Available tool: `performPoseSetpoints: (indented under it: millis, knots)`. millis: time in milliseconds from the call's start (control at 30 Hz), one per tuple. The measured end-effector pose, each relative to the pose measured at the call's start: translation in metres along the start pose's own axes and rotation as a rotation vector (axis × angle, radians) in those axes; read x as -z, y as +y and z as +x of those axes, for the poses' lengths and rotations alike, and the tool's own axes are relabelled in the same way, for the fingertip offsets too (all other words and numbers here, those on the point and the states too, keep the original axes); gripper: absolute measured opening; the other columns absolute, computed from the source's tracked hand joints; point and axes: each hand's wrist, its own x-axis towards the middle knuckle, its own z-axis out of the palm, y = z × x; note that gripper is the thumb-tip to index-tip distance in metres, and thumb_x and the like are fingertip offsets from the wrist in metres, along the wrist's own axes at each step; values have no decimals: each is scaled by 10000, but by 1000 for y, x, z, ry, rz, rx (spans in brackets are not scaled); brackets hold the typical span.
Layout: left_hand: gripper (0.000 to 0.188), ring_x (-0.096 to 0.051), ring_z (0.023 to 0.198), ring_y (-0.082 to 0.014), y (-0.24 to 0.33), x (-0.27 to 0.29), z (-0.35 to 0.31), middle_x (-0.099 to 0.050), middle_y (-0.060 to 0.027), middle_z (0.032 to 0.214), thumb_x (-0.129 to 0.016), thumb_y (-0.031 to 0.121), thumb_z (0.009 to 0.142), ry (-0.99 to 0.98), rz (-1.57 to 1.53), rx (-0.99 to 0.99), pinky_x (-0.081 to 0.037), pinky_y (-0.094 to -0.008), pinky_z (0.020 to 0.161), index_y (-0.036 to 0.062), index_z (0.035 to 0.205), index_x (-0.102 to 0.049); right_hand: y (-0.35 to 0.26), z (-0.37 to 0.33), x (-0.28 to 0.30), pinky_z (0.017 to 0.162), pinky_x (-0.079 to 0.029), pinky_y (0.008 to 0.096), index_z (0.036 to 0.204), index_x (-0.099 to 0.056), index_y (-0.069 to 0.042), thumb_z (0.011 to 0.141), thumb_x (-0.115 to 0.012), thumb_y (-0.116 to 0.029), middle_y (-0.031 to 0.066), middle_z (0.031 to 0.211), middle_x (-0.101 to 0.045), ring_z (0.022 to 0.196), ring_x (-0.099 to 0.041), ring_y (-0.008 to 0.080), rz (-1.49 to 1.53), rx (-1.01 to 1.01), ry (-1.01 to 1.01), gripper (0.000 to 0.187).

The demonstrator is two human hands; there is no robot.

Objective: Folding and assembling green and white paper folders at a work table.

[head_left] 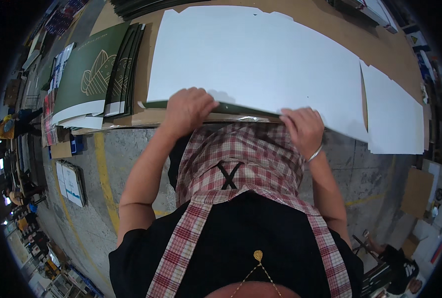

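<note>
A large sheet of white card [251,59] with a dark green underside lies across the table in front of me. Its near edge is turned up, so a narrow green strip [248,110] shows between my hands. My left hand [190,107] is closed over the left part of that edge, fingers curled and knuckles up. Farther right, my right hand [303,126] grips the same edge, thumb toward the green strip. A bracelet circles my right wrist. What lies under my left fingers is hidden.
Green printed card pieces [94,69] with a gold line drawing are stacked at the table's left. Another white sheet [392,111] overhangs the right edge. Dark sheets [151,7] lie at the back. A bundle [71,183] rests on the floor at left; people stand farther off.
</note>
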Motion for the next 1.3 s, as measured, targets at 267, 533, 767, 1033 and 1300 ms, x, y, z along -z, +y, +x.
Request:
performPoseSetpoints:
  millis: [267,533,767,1033,1300]
  knots:
    - [272,-615,840,-264,-38,-4,36,-636,-49,945,-770,321,833,-175,-170,243,-465,-400,764,110,936,-632,27,44,-48,799,-497,357,1010,-710,-82,841,-707,-69,101,1067,-653,945,-616,280,419,9,-136,169]
    - [986,-229,1467,-386,-54,13,-9,-203,-262,1575,-804,268,827,910,30,692,-198,-493,1204,39,1563,-190,4,49,-49,984,-463,441,1235,-655,-35,870,-635,-36,160,1218,-635,1123,-585,366,370,276,-241,366]
    - [608,-587,1055,-178,1,-19,16,-607,-96,1251,-755,233,867,870,-1407,971,-501,-333,894,16,1360,-471,22,26,-27,1072,-392,483,1274,-613,22,882,-594,-16,196,1336,-582,1226,-526,407,279,296,-325,394]
    - [531,-653,935,-410,42,-69,40,-666,-248,1070,-654,157,859,215,-1015,728,-511,-484,795,-81,1310,-504,21,51,-54,1088,-358,508,1364,-526,27,919,-548,-38,224,1412,-507,1274,-471,429,226,435,-400,449]
    - [788,-466,1257,-442,24,-22,2,-281,-249,1571,-736,314,779,354,-275,340,-416,-494,1012,170,1492,-433,-63,109,-116,1021,-411,502,1305,-550,36,953,-587,-214,287,1329,-550,1235,-506,467,190,312,-859,433]
